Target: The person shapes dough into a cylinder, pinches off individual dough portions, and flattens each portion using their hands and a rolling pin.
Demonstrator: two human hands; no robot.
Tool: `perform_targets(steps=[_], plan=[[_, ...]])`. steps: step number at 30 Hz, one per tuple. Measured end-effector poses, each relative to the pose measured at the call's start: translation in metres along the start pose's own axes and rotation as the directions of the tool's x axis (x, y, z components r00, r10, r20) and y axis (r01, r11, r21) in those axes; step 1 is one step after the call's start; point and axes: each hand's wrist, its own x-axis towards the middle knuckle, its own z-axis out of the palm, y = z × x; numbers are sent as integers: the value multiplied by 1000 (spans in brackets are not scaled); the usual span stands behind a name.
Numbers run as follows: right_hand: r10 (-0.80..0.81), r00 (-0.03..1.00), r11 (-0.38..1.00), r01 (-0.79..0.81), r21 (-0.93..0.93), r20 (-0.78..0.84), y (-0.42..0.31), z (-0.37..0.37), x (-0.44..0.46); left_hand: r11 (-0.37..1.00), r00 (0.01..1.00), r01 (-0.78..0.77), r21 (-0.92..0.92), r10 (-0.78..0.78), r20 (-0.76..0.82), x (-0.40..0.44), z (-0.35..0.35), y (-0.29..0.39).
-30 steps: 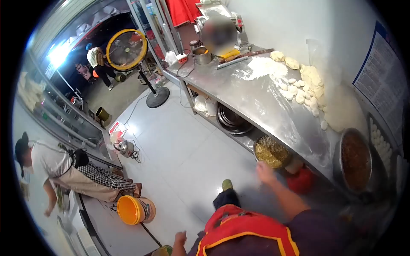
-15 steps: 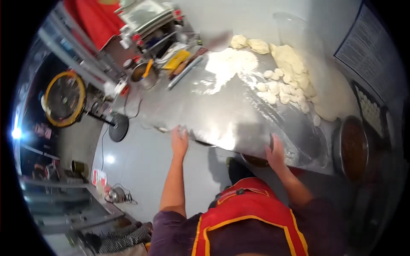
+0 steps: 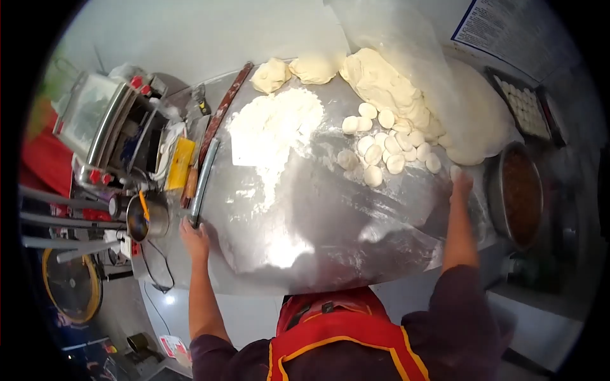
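My left hand (image 3: 195,237) is at the near end of a grey rod (image 3: 204,181), its fingers and thumb closed around the tip. Over on the right, my right hand (image 3: 463,183) has its fingertips on a single small dough piece (image 3: 455,172). Several round dough pieces (image 3: 395,164) lie in a cluster left of that hand, beside a large dough mass (image 3: 386,81). White flour (image 3: 273,130) is spread on the metal table (image 3: 305,219) between my hands.
Right of my right hand stands a metal basin (image 3: 522,195) of reddish-brown filling, with a tray (image 3: 522,106) of small pieces behind it. At left are a pot (image 3: 147,217), a yellow scraper (image 3: 180,164), a dark red stick (image 3: 223,113) and a cable (image 3: 166,270).
The view has swung from the floor and doorway to the table. Both hands have moved onto the tabletop, the left to the grey rod and the right to the single dough piece.
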Motion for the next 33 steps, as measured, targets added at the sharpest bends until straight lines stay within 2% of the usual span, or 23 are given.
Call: perform_targets(steps=[1, 2, 3, 6, 7, 10, 12, 14, 16, 18, 20, 21, 22, 24, 25, 27, 28, 29, 30, 31, 33], plan=[[-27, 996, 999, 24, 38, 91, 16, 12, 17, 997, 999, -52, 55, 53, -10, 11, 8, -7], [-55, 982, 996, 42, 78, 182, 13, 15, 10, 998, 997, -46, 49, 43, 68, 19, 4, -1], [-166, 965, 969, 197, -148, 201, 9, 28, -5, 999, 990, -32, 41, 26, 141, 28, 0, 7], [-182, 969, 983, 181, 19, 170, -19, 55, -76, 996, 954, -66, 67, 44, 297, 56, -5, 11], [-107, 978, 991, 91, 94, 179, -59, 25, -120, 993, 942, -89, 72, 60, 331, 65, -5, 9], [-303, 940, 934, 326, -147, 160, -44, 1, -164, 989, 900, -118, -85, 143, 413, 75, -15, 0], [-423, 880, 885, 452, -106, 217, -57, -17, -228, 988, 889, -146, -53, 154, 431, 54, -39, 10], [-597, 748, 766, 639, -70, 292, -85, -32, -295, 985, 883, -170, -14, 158, 441, 27, -69, 8], [-692, 626, 685, 727, 52, 360, -105, -31, -350, 943, 812, 40, -331, 163, 561, -8, -53, -35], [-809, 381, 503, 842, 192, 448, -124, -24, -397, 907, 844, -301, -294, 397, 362, -40, -37, -45], [-716, 185, 378, 913, 151, 673, -148, -16, -431, 915, 665, -264, -304, 401, 630, -33, -60, 21], [-760, 106, 289, 939, 187, 641, -160, -15, -440, 839, 614, -362, -407, 543, 573, -33, -49, 39], [-765, 92, 256, 952, 170, 638, -156, -8, -436, 740, 546, -452, -498, 671, 502, -33, -37, 57], [-772, 71, 201, 970, 137, 632, -133, 12, -424, 651, 320, -499, -572, 752, 577, -32, -33, 106], [-699, 103, 229, 970, 85, 707, -120, 10, -411, 644, 317, -455, -615, 763, 564, -30, -31, 119], [-711, 144, 298, 948, 109, 688, -104, -10, -391, 624, 321, -358, -695, 781, 536, -29, -28, 134], [-695, 179, 328, 941, 85, 696, -97, -22, -385, 707, 573, -410, -577, 691, 440, -31, -15, 129], [-679, 220, 361, 931, 56, 701, -89, -33, -379, 788, 770, -422, -448, 573, 282, -33, 11, 119], [-658, 267, 398, 917, 25, 704, -79, -40, -377, 861, 894, -395, -321, 440, 80, -34, 25, 115], [-648, 271, 399, 917, 14, 711, -71, -46, -374, 922, 945, -199, -332, 271, 185, -35, 28, 120], [-627, 275, 392, 920, -10, 729, -59, -56, -368, 939, 943, -301, -168, 319, 98, -48, 65, 144]])
